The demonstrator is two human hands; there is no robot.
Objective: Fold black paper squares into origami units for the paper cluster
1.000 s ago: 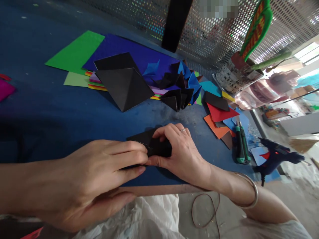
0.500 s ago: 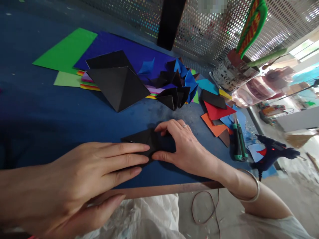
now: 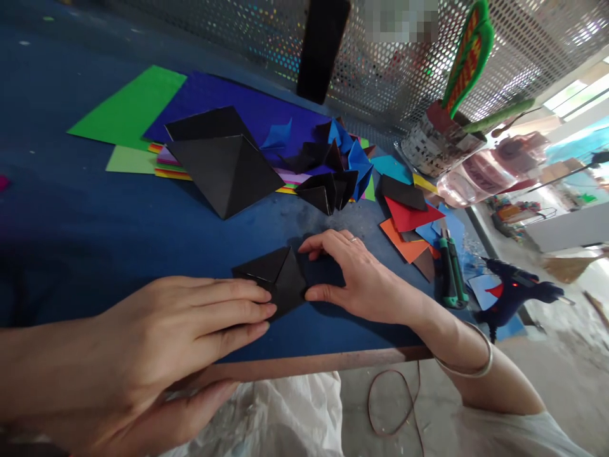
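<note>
A small folded black paper (image 3: 288, 282) lies on the blue tabletop near its front edge, with crease lines showing on top. My left hand (image 3: 185, 330) lies flat over its left and front part, fingers stretched out, hiding that part. To the right, my right hand (image 3: 354, 276) is curved with thumb and fingers apart; the thumb tip is at the paper's right edge and the fingertips are just beyond its far right side. Nothing shows between the thumb and fingers of the right hand. A ring and a bangle are on the right arm.
Behind lie a larger folded black paper (image 3: 228, 168), coloured sheets (image 3: 126, 105) and blue and black folded pieces (image 3: 333, 181). At right are red and orange papers (image 3: 409, 212), a green-handled cutter (image 3: 451, 273), a glue gun (image 3: 518, 285), a pot (image 3: 431, 149) and a pink bottle (image 3: 476, 178).
My left fingers have drawn back slightly to the left, uncovering more of the black paper's creased top. My right hand has shifted a little to the right, its thumb now at the paper's edge.
</note>
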